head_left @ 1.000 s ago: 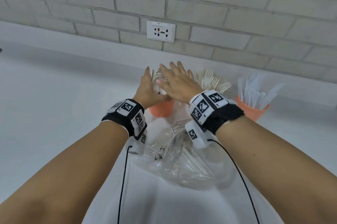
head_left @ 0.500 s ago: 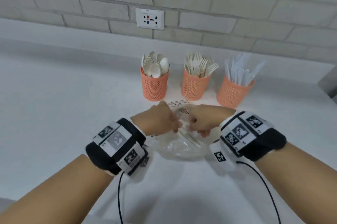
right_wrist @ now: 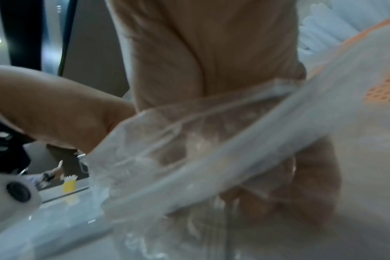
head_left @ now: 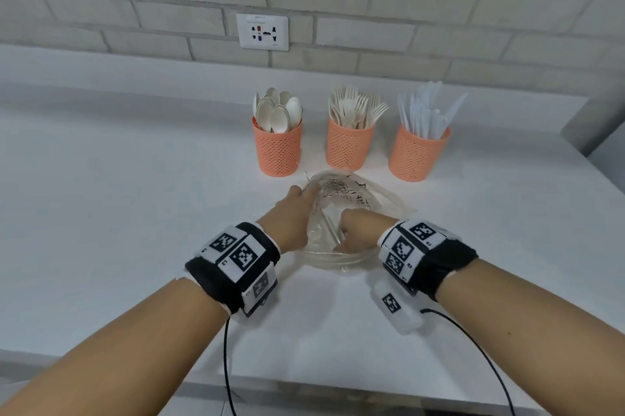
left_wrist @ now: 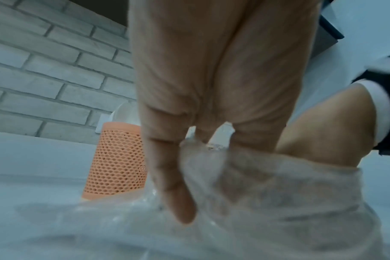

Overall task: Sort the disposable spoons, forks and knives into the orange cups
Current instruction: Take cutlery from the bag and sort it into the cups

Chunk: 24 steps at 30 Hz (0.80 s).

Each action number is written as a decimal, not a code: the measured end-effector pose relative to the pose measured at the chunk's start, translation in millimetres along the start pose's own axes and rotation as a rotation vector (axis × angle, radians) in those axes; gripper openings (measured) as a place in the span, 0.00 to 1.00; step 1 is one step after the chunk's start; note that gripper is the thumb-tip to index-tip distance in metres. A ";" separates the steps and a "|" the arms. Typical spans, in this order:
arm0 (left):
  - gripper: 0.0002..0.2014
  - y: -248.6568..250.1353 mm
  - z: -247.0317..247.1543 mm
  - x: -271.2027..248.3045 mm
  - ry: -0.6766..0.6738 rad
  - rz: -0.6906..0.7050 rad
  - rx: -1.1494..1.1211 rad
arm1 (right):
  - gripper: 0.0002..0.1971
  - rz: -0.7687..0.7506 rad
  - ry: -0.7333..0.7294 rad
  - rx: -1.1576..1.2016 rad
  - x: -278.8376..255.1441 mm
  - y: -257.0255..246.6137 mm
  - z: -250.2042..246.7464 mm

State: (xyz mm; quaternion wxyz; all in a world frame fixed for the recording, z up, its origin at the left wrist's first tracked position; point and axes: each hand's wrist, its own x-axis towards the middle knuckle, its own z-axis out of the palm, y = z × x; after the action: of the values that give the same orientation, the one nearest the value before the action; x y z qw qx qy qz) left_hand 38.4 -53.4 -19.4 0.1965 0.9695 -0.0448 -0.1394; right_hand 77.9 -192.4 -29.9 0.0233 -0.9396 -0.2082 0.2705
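Three orange mesh cups stand in a row by the wall: one with spoons [head_left: 278,151], one with forks [head_left: 350,146], one with knives [head_left: 417,155]. In front of them lies a clear plastic bag [head_left: 358,192] with a thin white handle showing inside. My left hand [head_left: 294,212] grips the bag's left edge, thumb outside and fingers behind the film [left_wrist: 278,193]. My right hand [head_left: 362,229] is inside the bag. In the right wrist view its fingers [right_wrist: 312,184] show curled through the plastic, apparently round a white piece of cutlery, though this is blurred.
The white counter [head_left: 135,212] runs left and forward to its front edge [head_left: 304,385]. A wall socket [head_left: 263,31] sits in the brick wall behind the cups. Black cables [head_left: 227,365] hang from both wrist bands. The spoon cup [left_wrist: 116,163] stands just beyond my left fingers.
A second ago both hands were up at the spoon cup. They came down to the bag, and since half a second ago the right hand has gone deeper inside it.
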 end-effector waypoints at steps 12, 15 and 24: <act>0.17 -6.6 1.8 -10.6 -0.063 -0.088 0.223 | 0.13 0.083 0.079 0.105 -10.0 -8.0 1.6; 0.10 -3.2 1.7 -9.7 -0.066 -0.096 0.237 | 0.09 0.083 0.082 0.076 -10.6 -14.9 3.6; 0.18 -0.2 1.5 -14.2 -0.126 0.022 0.173 | 0.15 0.145 0.115 0.265 -3.5 -10.3 -12.0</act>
State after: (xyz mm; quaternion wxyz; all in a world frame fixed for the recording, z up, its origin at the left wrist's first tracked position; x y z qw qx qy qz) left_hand 24.4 -51.8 -17.2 0.1102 0.9717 -0.0794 -0.1935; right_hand 77.5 -183.6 -16.3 0.1392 -0.9549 -0.1006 0.2422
